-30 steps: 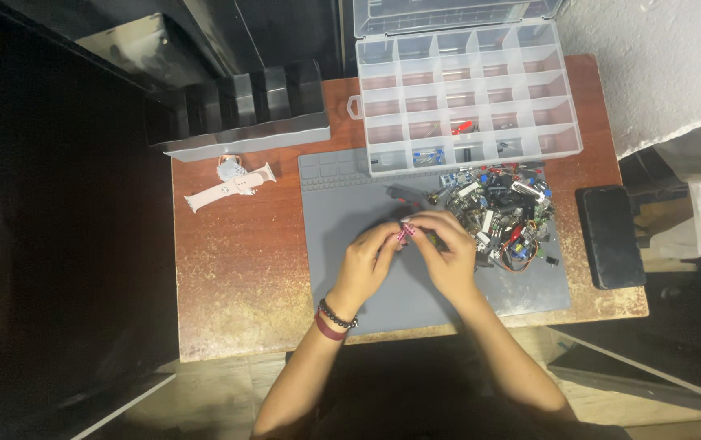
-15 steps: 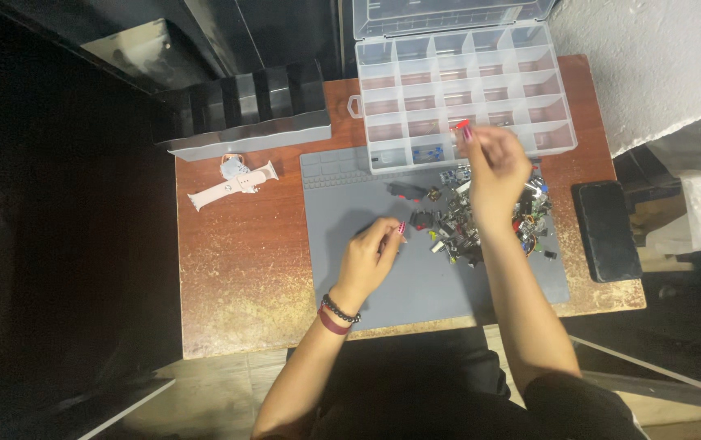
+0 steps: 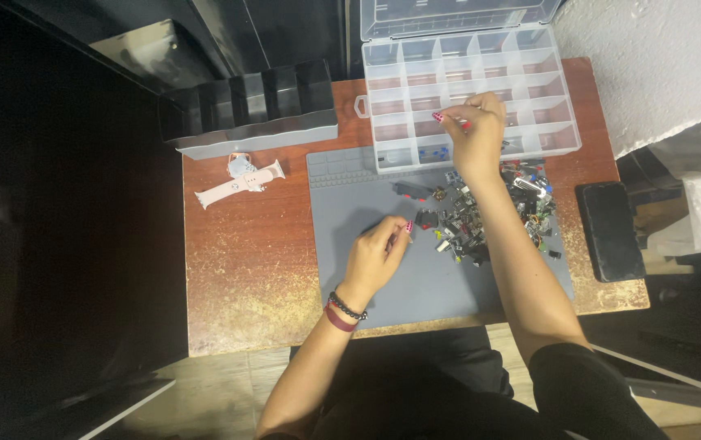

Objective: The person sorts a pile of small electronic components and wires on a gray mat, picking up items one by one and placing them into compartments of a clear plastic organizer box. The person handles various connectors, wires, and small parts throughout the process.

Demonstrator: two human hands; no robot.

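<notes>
My right hand (image 3: 474,137) reaches over the clear compartment box (image 3: 547,80), fingertips pinched together above a middle cell that has a small red part (image 3: 461,125) in it. Anything between the fingers is too small to make out. My left hand (image 3: 378,257) rests on the grey mat (image 3: 366,195) with its fingers curled and thumb against forefinger. It is just left of a black part (image 3: 425,218) at the edge of the pile of small electronic parts (image 3: 493,218). A dark bead bracelet and a red band sit on my left wrist.
The box's clear lid (image 3: 448,15) stands open at the back. A grey tray with dark dividers (image 3: 252,114) and a pale pink strap watch (image 3: 240,181) lie on the brown table (image 3: 236,269) to the left. A black phone (image 3: 609,231) lies at the right edge.
My right hand left my left hand at the mat's middle and moved up to the compartment box. My left hand stayed where it was, fingers still curled.
</notes>
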